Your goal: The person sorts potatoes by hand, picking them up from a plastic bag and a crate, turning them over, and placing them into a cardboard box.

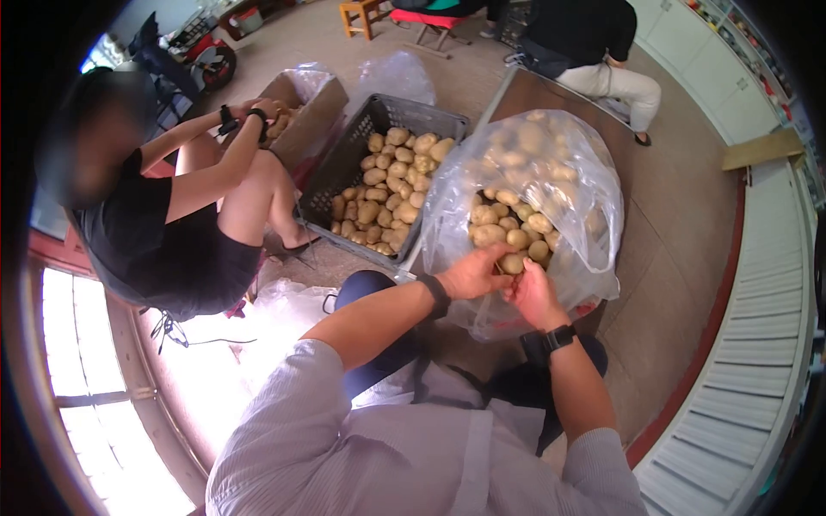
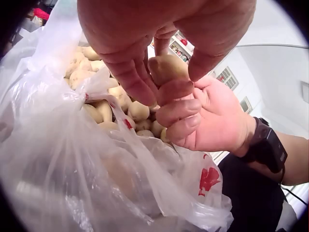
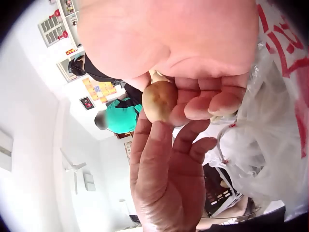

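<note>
Over the near edge of a clear plastic bag (image 1: 447,206) full of potatoes, both hands meet on one small potato (image 2: 170,69). My left hand (image 1: 475,273) pinches it between thumb and fingers, reaching from above in the left wrist view. From the other side, my right hand (image 1: 535,299) holds the same potato, its fingers (image 2: 181,112) curled around and under it. A darker, slightly dented patch shows on the potato's skin in the right wrist view. More loose potatoes (image 1: 516,224) show through the bag's opening just beyond the hands.
Left of the bag stands a dark plastic crate (image 1: 379,105) with many potatoes. Farther left, a seated person (image 1: 185,193) reaches into a cardboard box (image 1: 323,116). Another seated person (image 1: 585,43) is at the back. White slatted panels (image 1: 731,344) run along the right.
</note>
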Demonstrator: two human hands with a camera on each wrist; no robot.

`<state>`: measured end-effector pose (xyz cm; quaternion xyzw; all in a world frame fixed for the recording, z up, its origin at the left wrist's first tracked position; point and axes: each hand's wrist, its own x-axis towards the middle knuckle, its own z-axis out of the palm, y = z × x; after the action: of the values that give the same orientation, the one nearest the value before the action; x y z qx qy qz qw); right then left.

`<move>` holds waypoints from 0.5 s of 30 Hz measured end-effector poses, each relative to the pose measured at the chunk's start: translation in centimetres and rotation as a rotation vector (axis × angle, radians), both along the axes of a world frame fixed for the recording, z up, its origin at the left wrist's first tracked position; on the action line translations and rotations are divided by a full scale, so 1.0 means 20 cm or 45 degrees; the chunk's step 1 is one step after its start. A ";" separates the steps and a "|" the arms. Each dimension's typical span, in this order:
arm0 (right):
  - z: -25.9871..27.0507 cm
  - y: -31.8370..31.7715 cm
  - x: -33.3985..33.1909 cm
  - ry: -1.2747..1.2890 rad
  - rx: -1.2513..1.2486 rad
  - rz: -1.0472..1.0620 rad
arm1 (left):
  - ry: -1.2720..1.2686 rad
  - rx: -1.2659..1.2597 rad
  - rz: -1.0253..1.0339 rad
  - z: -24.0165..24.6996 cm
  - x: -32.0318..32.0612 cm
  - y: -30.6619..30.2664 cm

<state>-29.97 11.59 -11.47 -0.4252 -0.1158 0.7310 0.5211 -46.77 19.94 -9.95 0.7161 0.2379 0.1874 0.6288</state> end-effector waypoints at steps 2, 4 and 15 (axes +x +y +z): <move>-0.04 0.00 0.00 -0.226 0.047 0.073 | 0.006 -0.081 -0.006 0.05 -0.02 0.01; -0.04 0.00 0.00 -0.283 0.058 0.114 | 0.005 -0.133 0.005 0.03 -0.02 0.02; -0.12 -0.07 0.07 -2.246 0.405 0.265 | 0.005 -0.607 0.994 0.11 -0.21 0.36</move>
<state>-28.58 10.18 -13.85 -0.7418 -0.6110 0.1580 0.2268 -50.99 27.11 -7.81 0.4086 0.5277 0.3491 0.6579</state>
